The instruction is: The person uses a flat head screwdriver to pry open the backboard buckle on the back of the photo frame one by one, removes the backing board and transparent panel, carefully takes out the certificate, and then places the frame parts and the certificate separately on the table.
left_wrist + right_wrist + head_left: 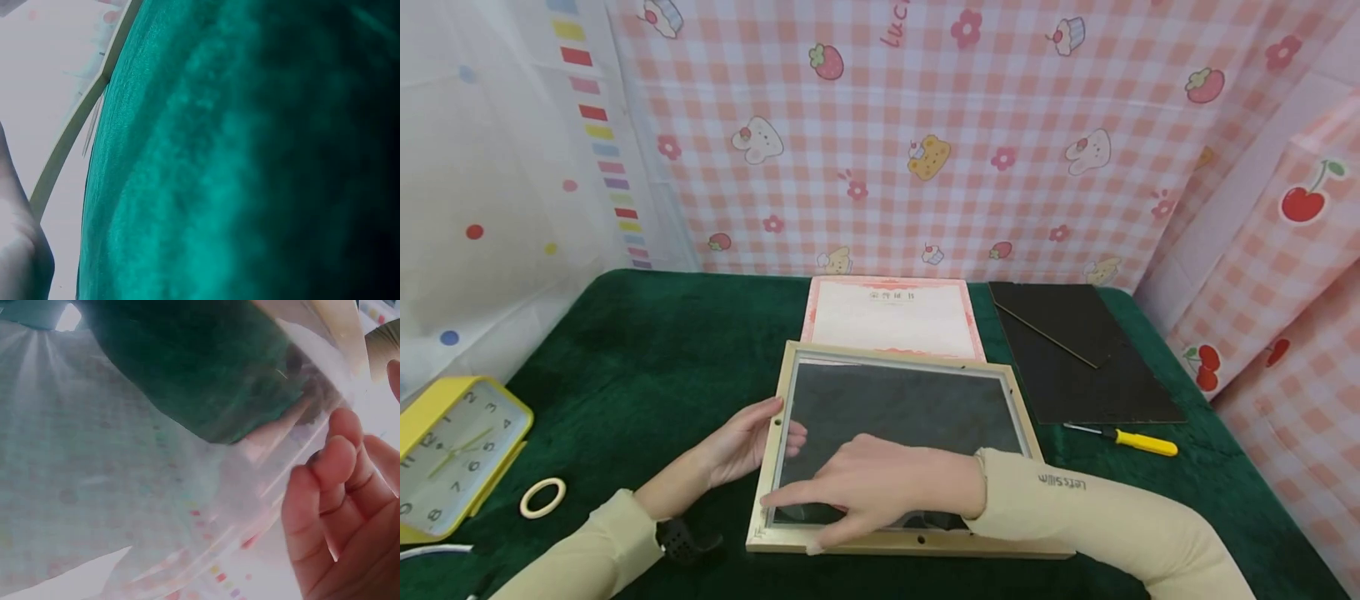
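A pale wooden picture frame (910, 354) is tilted up off the green cloth in the head view, with a clear, reflective pane (917, 417) inside it. My left hand (730, 450) grips its left side, thumb at the outer edge, fingers behind and visible through the pane. Over the lower left part lies my right hand (887, 479). Its index finger points straight to the left rail near the corner, the thumb reaches the bottom rail, and the other fingers are curled. The right wrist view shows those fingers (306, 512) bent beside the reflecting pane.
Behind the frame lies a pink-bordered certificate (891, 321). To the right are a black backing board (1075, 375) and a yellow-handled screwdriver (1142, 442). A yellow clock (467, 450) and a cream ring (542, 498) sit on the green cloth (662, 358) at left.
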The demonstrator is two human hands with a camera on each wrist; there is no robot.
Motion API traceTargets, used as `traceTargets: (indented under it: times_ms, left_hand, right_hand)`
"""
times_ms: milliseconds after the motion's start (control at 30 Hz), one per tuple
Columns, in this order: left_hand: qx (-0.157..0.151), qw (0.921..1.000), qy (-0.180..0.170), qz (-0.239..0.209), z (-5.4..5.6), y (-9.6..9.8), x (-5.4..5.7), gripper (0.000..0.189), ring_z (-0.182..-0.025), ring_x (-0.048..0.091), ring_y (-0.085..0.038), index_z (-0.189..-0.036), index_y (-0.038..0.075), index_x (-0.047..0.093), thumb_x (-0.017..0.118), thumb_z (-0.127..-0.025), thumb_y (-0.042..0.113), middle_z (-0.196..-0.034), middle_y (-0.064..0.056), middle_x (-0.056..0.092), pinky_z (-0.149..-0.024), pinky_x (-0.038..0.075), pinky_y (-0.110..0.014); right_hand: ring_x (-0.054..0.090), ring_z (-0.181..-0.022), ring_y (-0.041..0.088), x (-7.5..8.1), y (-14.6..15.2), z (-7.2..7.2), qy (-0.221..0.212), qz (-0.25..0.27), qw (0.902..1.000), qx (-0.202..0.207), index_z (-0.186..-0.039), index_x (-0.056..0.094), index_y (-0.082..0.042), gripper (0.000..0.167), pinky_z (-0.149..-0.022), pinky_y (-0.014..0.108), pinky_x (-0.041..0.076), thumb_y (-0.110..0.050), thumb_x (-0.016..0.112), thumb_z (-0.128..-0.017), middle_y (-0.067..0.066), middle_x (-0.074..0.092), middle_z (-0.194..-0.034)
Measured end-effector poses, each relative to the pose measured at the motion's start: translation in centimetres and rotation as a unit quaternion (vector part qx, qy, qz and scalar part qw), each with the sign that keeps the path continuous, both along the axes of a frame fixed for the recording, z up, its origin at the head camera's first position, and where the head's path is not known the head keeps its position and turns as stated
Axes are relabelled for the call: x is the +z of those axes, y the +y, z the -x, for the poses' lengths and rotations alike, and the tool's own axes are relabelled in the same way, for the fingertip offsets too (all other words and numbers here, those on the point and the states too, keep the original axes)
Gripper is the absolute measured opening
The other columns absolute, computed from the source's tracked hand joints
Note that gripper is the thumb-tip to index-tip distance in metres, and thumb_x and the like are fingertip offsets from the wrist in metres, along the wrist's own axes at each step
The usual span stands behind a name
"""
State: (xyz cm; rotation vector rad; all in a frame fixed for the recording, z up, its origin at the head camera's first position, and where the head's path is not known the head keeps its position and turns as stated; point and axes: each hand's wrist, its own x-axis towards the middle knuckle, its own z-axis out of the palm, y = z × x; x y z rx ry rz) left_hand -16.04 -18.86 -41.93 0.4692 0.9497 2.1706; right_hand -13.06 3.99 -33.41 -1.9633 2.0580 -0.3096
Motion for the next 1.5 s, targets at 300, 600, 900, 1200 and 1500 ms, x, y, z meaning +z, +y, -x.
traceTargets:
  times_ms: [300, 600, 900, 1200, 1500]
  left_hand:
    - [0.003, 0.9998, -0.002, 0.021, 0.0, -0.1, -0.1, 0.034, -0.093, 0.059, -0.025, -0.13, 0.005, 0.016, 0.015, -0.1, 0.019, -0.1, -0.017, 0.059, -0.082, 0.042, -0.038]
    - [-0.03, 0.9967, 0.03, 0.07, 0.5, -0.8, 0.2, 0.042, -0.1, 0.053, -0.034, -0.136, 0.004, -0.003, 0.013, -0.1, 0.018, -0.112, -0.021, 0.053, -0.08, 0.042, -0.045]
    - [-0.01, 0.9669, 0.063, 0.247, 0.9, -1.6, 0.5, 0.049, -0.094, 0.057, -0.031, -0.136, -0.001, 0.006, 0.028, -0.099, 0.022, -0.108, -0.02, 0.056, -0.08, 0.044, -0.041]
    - [-0.013, 0.9461, 0.079, 0.314, 1.4, -2.3, 0.4, 0.045, -0.089, 0.059, -0.034, -0.125, -0.009, 0.028, 0.04, -0.096, 0.023, -0.101, -0.023, 0.058, -0.076, 0.045, -0.043]
    - [0.001, 0.9233, 0.089, 0.374, 1.4, -2.4, 0.5, 0.048, -0.078, 0.061, -0.028, -0.125, -0.009, 0.034, 0.045, -0.093, 0.025, -0.097, -0.019, 0.056, -0.071, 0.048, -0.039]
  right_hand:
    - [0.033, -0.042, 0.0, 0.9, -2.1, -0.8, 0.116, 0.024, 0.993, 0.001, -0.109, 0.051, -0.02, 0.034, -0.039, 0.015, 0.022, -0.045, 0.05, -0.086, -0.014, 0.042, -0.06]
    - [0.034, -0.041, 0.002, 4.3, -0.8, -1.1, 0.185, 0.109, 0.9736, -0.077, -0.089, 0.052, -0.017, 0.016, -0.038, 0.016, 0.02, -0.032, 0.057, -0.084, -0.011, 0.041, -0.057]
    - [0.029, -0.038, 0.006, 9.3, 2.1, -1.9, 0.231, 0.112, 0.9511, -0.172, -0.076, 0.047, -0.016, 0.009, -0.036, 0.019, 0.02, -0.015, 0.056, -0.075, -0.011, 0.034, -0.051]
    - [0.022, -0.036, 0.007, 14.0, 5.7, -3.0, 0.267, 0.113, 0.911, -0.293, -0.082, 0.047, -0.014, 0.012, -0.034, 0.021, 0.019, -0.011, 0.058, -0.077, -0.01, 0.031, -0.049]
    - [0.026, -0.038, 0.0, 17.3, 11.0, -2.9, 0.29, 0.114, 0.8878, -0.339, -0.12, 0.043, -0.011, 0.045, -0.036, 0.02, 0.026, -0.008, 0.057, -0.077, -0.017, 0.04, -0.057]
